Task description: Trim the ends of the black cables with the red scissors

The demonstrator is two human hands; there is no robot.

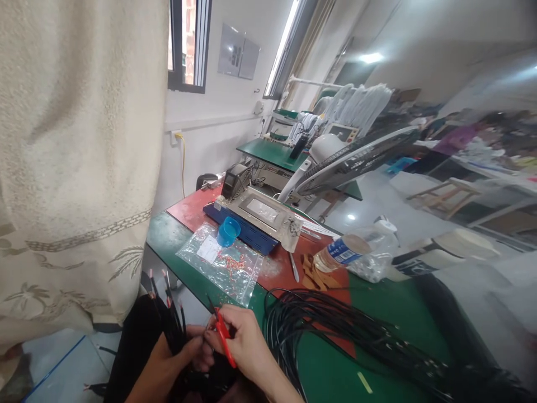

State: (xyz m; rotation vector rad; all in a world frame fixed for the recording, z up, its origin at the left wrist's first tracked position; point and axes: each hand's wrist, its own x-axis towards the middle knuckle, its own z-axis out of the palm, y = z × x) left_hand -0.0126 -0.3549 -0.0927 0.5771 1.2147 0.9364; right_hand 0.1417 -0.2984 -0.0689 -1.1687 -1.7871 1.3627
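Observation:
My left hand (pixel 184 352) grips a bunch of black cables (pixel 170 313) whose red-tipped ends stick upward. My right hand (pixel 245 347) is closed on a red-handled tool (pixel 222 336), scissors or tweezers, held at the cable ends between both hands. A large coil of black cables (pixel 335 330) lies on the green table (pixel 377 386) just right of my hands. A clear plastic bag (pixel 222 263) with small red parts lies beyond my hands.
A blue cup (pixel 229 230) sits by a blue-and-steel machine (pixel 255 218). A plastic water bottle (pixel 339 252) lies on its side beside crumpled plastic. A fan (pixel 352 159) stands behind. A beige curtain (pixel 75 157) hangs at the left. Other benches lie farther back.

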